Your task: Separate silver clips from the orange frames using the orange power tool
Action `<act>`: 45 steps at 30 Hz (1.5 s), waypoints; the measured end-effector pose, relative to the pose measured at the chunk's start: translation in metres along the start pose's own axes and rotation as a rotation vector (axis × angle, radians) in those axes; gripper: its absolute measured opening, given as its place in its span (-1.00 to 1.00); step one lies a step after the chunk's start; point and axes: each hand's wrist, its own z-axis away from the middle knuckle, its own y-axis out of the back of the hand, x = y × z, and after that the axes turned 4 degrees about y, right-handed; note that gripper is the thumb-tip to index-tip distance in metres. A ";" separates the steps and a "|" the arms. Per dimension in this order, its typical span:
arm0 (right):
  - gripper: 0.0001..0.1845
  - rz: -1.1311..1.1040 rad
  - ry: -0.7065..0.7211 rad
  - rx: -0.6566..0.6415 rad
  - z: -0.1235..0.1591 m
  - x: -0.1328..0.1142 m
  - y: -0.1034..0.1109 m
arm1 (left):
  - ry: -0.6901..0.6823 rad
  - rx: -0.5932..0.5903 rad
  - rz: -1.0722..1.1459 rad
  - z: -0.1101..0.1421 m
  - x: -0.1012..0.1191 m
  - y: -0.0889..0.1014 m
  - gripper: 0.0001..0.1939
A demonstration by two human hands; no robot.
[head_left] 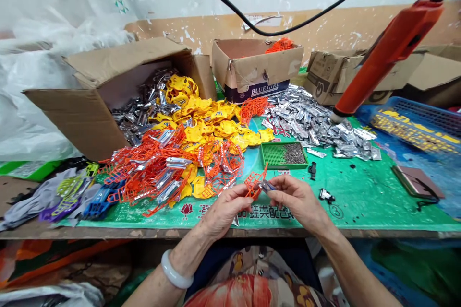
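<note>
My left hand [225, 211] pinches an orange plastic lattice piece [255, 182] just above the table's front edge. My right hand [297, 200] is closed on a small silver metal clip [267, 185] and presses it against that orange piece. Both hands meet over the green mat [360, 201]. A heap of orange lattice pieces, yellow plastic shells and metal clips [180, 163] lies to the left of my hands. A white bangle [175, 273] sits on my left wrist.
A green tray of tiny screws [284, 154] sits just beyond my hands. Loose silver clips [317, 124] pile at right. An orange electric screwdriver [385, 55] hangs at upper right. Open cardboard boxes [108, 91] line the back; a blue basket [418, 127] stands right.
</note>
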 end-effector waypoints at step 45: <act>-0.88 -0.073 0.122 0.088 0.009 -0.009 -0.013 | 0.113 -0.013 0.859 -0.018 -0.017 -0.029 -0.65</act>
